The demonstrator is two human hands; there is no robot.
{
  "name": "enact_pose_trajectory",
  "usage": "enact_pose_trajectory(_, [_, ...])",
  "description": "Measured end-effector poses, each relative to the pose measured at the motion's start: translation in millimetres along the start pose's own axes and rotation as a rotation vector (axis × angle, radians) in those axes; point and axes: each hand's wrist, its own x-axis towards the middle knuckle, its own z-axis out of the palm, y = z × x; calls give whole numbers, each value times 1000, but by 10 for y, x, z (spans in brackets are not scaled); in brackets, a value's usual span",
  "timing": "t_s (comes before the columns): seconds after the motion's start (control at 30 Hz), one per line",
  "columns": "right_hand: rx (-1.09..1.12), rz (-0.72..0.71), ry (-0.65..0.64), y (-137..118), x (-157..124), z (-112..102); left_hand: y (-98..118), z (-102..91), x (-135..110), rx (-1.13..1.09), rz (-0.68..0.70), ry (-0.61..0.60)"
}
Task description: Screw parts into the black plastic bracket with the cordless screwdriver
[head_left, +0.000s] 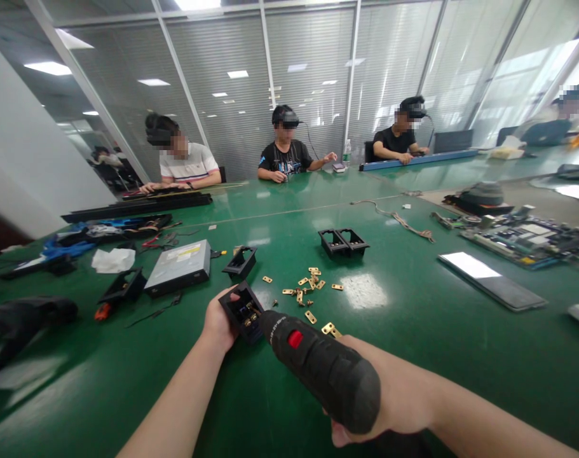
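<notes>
My left hand [218,321] is closed on a black plastic socket housing [244,308], tilted up off the green table. Brass pieces show inside its cavity. A black cordless drill [318,366] with a red switch is gripped in my right hand [389,388], its chuck pointing into the housing. The bit's tip is hard to make out against the brass. Just beyond lie several loose brass plates [311,317] and small screws [310,303]. Another black housing [240,261] stands behind my left hand, and a joined double housing [342,242] sits farther back.
On the left are a grey disc drive [180,266], white tissue [113,260] and another black housing [122,286]. To the right lie a phone-like slab [492,280], a circuit board [532,235] and a cord [398,220]. Several people sit across the table.
</notes>
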Motion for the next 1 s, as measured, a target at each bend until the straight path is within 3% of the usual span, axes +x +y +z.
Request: enact_pose_trajectory(1.0, [2, 2, 23, -17, 3, 14, -8, -17, 16, 30, 24, -66])
